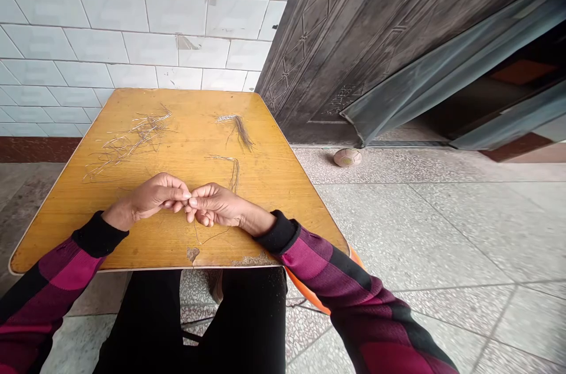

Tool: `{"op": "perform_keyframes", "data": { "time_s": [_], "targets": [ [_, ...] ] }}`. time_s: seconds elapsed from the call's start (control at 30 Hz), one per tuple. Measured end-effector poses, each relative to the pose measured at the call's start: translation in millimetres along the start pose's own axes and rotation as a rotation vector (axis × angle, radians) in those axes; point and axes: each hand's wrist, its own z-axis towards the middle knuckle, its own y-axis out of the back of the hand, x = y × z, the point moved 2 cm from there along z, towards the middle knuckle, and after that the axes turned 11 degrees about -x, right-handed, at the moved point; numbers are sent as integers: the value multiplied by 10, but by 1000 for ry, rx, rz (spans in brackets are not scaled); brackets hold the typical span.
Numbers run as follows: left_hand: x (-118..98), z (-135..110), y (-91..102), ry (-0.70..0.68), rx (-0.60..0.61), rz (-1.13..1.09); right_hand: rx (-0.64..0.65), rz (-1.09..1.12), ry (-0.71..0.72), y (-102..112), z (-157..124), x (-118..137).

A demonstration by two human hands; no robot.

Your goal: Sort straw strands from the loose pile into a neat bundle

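My left hand and my right hand meet fingertip to fingertip low over the near middle of a worn yellow wooden table. Both pinch a thin strand that trails down onto the tabletop below my right hand. A loose scatter of thin strands lies at the far left of the table. A small tied bundle of strands lies at the far middle, and another thin bunch lies just beyond my right hand.
A white tiled wall rises behind the table. A dark carved door stands at the right with a small ball on the speckled floor at its foot. An orange seat edge shows under my right arm.
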Motion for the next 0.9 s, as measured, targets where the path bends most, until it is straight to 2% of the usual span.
{"op": "perform_keyframes", "data": {
  "time_s": [0.17, 0.33, 0.57, 0.9],
  "targets": [
    [36, 31, 13, 6, -72, -130, 4, 60, -7, 6, 14, -11],
    [-40, 15, 91, -10, -149, -319, 72, 20, -43, 21, -1, -23],
    [-94, -27, 203, -16, -144, -411, 50, -45, -46, 36, -24, -2],
    [-101, -13, 254, 19, -152, -444, 130, -126, -100, 116, -44, -11]
  ]
}}
